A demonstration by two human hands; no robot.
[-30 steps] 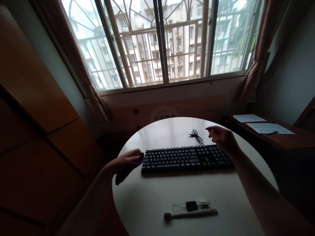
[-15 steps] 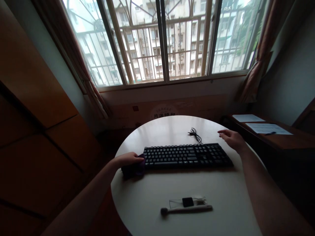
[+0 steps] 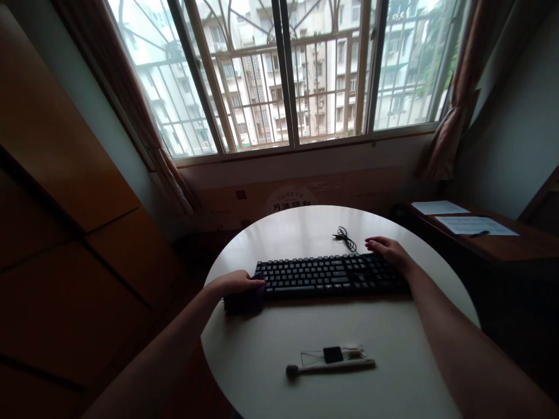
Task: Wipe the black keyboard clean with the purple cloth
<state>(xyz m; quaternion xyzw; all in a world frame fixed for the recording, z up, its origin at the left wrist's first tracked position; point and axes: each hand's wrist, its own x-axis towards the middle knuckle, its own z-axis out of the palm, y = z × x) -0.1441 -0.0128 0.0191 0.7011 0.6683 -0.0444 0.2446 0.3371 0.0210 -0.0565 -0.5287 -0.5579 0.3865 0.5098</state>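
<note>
A black keyboard (image 3: 305, 276) lies across the middle of the round white table (image 3: 367, 337). At its left end, my left hand (image 3: 238, 281) is closed on a dark purple cloth (image 3: 244, 301), thumb on top; the cloth hangs down in front of the hand. My right hand (image 3: 388, 250) is over the far right part of the keyboard, fingers stretched toward the left and holding nothing. Whether it touches the keys I cannot tell. Just left of its fingertips is a coiled black cable (image 3: 346, 238).
Nearer the front of the table lie a brush with a pale handle (image 3: 336, 366) and, beside it, a small tool with a black square part (image 3: 333, 354). On the right stands a brown desk (image 3: 493, 247) with papers (image 3: 476, 226) and a pen (image 3: 479, 234). Behind is a barred window.
My right hand has moved left, from beside the keyboard to over its right end. My left hand, with the cloth, has shifted slightly right.
</note>
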